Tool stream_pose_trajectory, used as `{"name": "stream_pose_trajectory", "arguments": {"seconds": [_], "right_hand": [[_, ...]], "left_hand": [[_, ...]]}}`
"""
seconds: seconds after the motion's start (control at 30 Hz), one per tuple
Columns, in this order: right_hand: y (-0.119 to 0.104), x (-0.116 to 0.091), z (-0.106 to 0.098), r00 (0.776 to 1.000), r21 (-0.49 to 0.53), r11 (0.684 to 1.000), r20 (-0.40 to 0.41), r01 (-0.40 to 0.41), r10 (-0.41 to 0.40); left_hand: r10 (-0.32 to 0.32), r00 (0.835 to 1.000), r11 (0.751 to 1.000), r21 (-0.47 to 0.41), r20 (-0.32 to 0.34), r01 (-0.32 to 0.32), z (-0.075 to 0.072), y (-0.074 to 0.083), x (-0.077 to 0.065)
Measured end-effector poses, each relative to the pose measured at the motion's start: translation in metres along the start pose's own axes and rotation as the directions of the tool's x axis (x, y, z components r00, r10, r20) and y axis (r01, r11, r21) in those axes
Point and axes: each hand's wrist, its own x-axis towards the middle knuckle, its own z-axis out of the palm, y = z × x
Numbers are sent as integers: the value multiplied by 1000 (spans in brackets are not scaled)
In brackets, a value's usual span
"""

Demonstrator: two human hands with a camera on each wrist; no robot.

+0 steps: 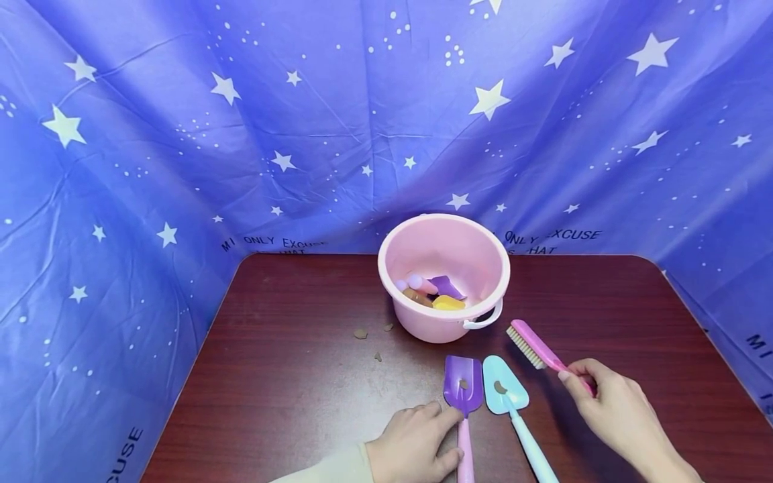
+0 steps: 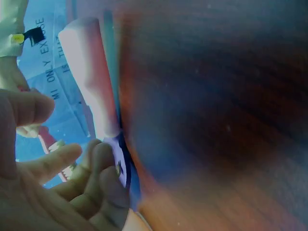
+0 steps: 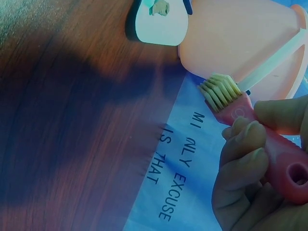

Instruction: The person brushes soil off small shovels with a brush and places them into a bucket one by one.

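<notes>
My right hand (image 1: 616, 409) grips a pink brush (image 1: 541, 345) by its handle, holding it over the table with its pale bristles facing left. My left hand (image 1: 417, 443) is beside a toy shovel with a purple blade (image 1: 454, 370) and pink handle. Its fingers reach the shovel's neck, loosely bent, and in the left wrist view the thumb stands apart from the pink handle (image 2: 89, 72). A light-blue shovel (image 1: 530, 448) lies just right of the purple one. Each blade carries a small brown piece (image 1: 500, 387).
Behind the shovels stands a pink bucket (image 1: 431, 327), holding purple, yellow, brown and pink items, its white handle (image 1: 484, 322) hanging at the right. Small brown bits (image 1: 360, 333) lie on the dark wooden table (image 1: 278, 376). A blue star-patterned curtain (image 1: 338, 134) surrounds the table.
</notes>
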Motion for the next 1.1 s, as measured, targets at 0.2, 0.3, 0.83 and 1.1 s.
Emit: {"name": "stream_pose_trajectory", "arguments": {"seconds": [0.2, 0.3, 0.83, 1.1], "right_hand": [[0, -1, 0, 1000, 1, 1000, 10, -6, 6], [1, -1, 1, 1000, 0, 1000, 10, -4, 4], [2, -2, 1, 1000, -8, 1000, 9, -2, 2], [3, -3, 2, 1000, -6, 1000, 9, 0, 0]], "left_hand": [[3, 994, 1000, -3, 105, -2, 8, 5, 0], [11, 992, 1000, -5, 126, -11, 11, 6, 0], [34, 987, 999, 4, 159, -35, 22, 12, 3], [8, 988, 1000, -4, 157, -8, 23, 14, 5]]}}
